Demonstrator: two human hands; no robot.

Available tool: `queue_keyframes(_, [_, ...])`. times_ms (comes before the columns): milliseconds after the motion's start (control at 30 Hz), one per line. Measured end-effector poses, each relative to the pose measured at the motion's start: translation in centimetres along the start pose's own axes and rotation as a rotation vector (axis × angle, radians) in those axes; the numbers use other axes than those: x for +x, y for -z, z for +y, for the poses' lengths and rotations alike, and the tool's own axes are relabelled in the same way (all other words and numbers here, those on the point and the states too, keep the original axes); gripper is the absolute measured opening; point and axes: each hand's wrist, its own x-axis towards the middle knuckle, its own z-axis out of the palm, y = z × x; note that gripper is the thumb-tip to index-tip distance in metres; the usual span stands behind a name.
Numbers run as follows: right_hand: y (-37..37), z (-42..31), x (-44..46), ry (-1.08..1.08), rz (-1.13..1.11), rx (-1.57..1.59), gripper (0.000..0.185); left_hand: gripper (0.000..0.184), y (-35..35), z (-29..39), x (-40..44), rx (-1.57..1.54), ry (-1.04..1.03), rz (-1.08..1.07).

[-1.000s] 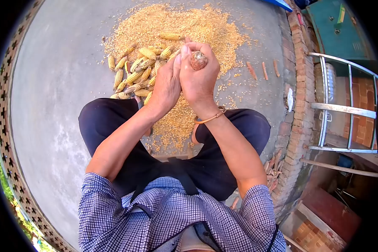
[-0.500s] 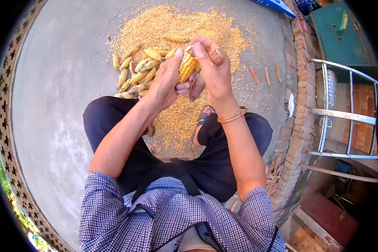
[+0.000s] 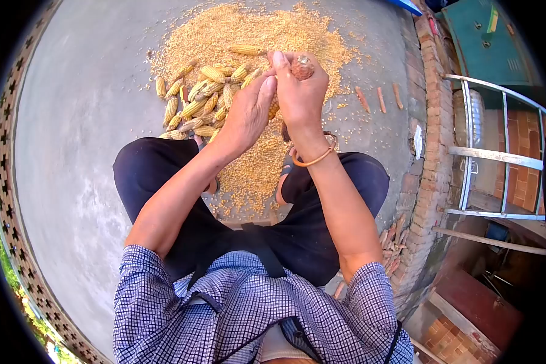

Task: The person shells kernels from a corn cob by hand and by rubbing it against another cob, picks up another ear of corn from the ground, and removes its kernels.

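Corn ear sits between both hands, above the loose kernels. Half a second ago I see its rows exposed; now the hands meet over it, leaving a yellow strip. I judge it pressed against the cob. Right hand wraps the cob closely; left hand cups the ear, fingertips hidden, tightness I cannot tell.

Concrete floor: smooth, grey.
Loose corn kernels: wide golden spread, narrowing toward the viewer.
Corn ears: heaped at the spread's lower left.
Bare cobs: three at right, more heaped below.
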Motion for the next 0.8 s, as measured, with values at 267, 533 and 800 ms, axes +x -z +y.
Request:
queue_keyframes(267, [1.6, -2.5, -0.5, 0.042, -0.248, 0.039, 0.031, 0.039, 1.9, 1.1, 0.8, -0.746, 0.549, -0.079])
queue_keyframes(533, [0.9, -2.7, -1.7, 0.619, -0.327, -0.739, 0.031, 0.033, 1.4, 1.9, -0.1, -0.634, 0.577, -0.003])
queue_keyframes(800, [-0.2, -3.3, -1.6, 0.367, -0.059, -0.783, 0.027, 0.041, 1.1, -1.2, 0.1, 0.112, -0.102, -0.097])
